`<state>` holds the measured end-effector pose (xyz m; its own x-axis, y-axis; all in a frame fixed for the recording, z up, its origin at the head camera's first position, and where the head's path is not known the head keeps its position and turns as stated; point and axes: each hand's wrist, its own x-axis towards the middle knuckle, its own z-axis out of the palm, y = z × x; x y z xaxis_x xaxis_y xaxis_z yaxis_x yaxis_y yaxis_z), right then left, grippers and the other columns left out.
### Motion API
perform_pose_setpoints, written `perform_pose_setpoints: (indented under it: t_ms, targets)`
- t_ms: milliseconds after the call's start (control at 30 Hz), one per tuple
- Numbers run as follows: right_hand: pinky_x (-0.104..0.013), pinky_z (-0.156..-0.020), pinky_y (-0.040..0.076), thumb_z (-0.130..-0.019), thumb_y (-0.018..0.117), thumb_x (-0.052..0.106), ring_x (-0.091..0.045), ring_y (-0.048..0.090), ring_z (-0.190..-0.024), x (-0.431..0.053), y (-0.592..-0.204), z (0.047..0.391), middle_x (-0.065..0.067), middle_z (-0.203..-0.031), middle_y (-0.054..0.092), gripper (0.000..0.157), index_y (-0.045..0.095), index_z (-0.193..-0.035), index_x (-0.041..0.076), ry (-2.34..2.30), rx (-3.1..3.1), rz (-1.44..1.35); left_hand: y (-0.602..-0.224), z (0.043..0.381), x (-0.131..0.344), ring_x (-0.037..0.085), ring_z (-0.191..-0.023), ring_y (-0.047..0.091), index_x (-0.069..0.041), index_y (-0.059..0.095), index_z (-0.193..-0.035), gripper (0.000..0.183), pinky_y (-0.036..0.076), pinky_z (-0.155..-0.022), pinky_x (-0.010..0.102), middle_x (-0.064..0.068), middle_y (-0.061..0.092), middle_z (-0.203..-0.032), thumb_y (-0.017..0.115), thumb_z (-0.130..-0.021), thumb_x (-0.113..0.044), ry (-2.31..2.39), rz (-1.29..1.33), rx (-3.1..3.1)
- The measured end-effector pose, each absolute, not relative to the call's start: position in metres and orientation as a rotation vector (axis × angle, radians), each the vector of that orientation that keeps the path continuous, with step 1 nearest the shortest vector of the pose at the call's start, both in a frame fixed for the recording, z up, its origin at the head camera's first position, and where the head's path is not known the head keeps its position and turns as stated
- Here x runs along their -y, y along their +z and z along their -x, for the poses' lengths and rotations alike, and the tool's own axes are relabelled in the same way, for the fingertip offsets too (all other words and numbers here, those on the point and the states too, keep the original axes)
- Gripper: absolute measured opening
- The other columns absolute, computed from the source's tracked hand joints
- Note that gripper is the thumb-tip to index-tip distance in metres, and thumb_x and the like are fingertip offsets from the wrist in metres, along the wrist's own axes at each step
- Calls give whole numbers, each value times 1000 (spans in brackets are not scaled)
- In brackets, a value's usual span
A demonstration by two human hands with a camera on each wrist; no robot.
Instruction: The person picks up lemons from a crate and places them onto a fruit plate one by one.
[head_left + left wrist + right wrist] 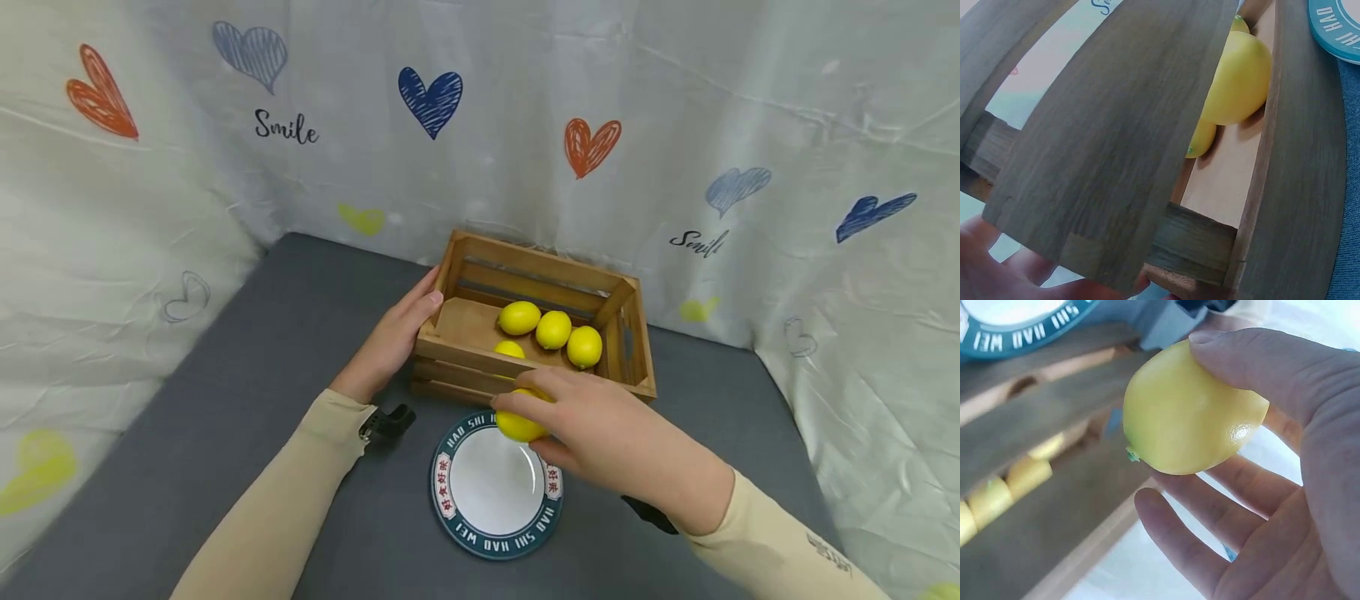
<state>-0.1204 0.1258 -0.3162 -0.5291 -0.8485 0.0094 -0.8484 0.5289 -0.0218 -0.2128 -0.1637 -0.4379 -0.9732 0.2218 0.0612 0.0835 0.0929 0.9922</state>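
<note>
A yellow lemon [517, 422] is pinched between the thumb and fingers of my right hand [611, 437], over the far edge of the plate [497, 492] and in front of the crate. Its green stem tip shows in the right wrist view, where the lemon [1179, 415] hangs clear of the wood. My left hand [390, 342] grips the left end of the slatted wooden crate [536, 262], with its fingers [1029, 265] partly hidden behind the slat. Several lemons [553, 330] lie on the crate's floor; the front wall partly covers one.
The white plate has a dark green lettered rim and lies flat just in front of the crate. Dark grey cloth [300, 333] covers the table. Behind the crate hangs a pale curtain [510, 108] printed with hearts.
</note>
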Motion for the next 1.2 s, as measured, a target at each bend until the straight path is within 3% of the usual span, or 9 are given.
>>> perform_pose_setpoints:
  t_ms: [300, 633, 900, 1200]
  targets:
    - [-33, -89, 62, -92, 89, 23, -11, 65, -102, -115, -366, 127, 6, -123, 68, 55, 67, -142, 29, -80, -2663, 1425, -435, 214, 164, 17, -169, 12, -36, 21, -174, 67, 11, -138, 56, -15, 17, -180, 43, -114, -57, 2026, -325, -2238]
    - [-34, -90, 62, -93, 88, 24, -14, 66, -101, -110, -406, 137, 2, -123, 69, 53, 68, -142, 29, -16, -2605, 1325, -437, 212, 165, 19, -170, 12, -45, 21, -172, 62, 12, -137, 60, -18, 17, -180, 42, -114, -58, 2008, -302, -2233]
    - [-34, -91, 62, -92, 89, 25, -14, 66, -102, -108, -415, 136, 2, -123, 69, 54, 69, -142, 29, -21, -2592, 1316, -443, 210, 165, 19, -170, 10, -39, 20, -174, 65, 11, -137, 60, -16, 16, -180, 41, -115, -57, 2019, -311, -2243]
    - [-34, -91, 62, -93, 89, 28, -14, 66, -102, -109, -415, 138, 2, -124, 70, 54, 68, -143, 30, -4, -2614, 1318, -440, 212, 163, 15, -169, 12, -42, 21, -172, 66, 12, -137, 56, -18, 17, -179, 42, -113, -61, 2012, -318, -2254]
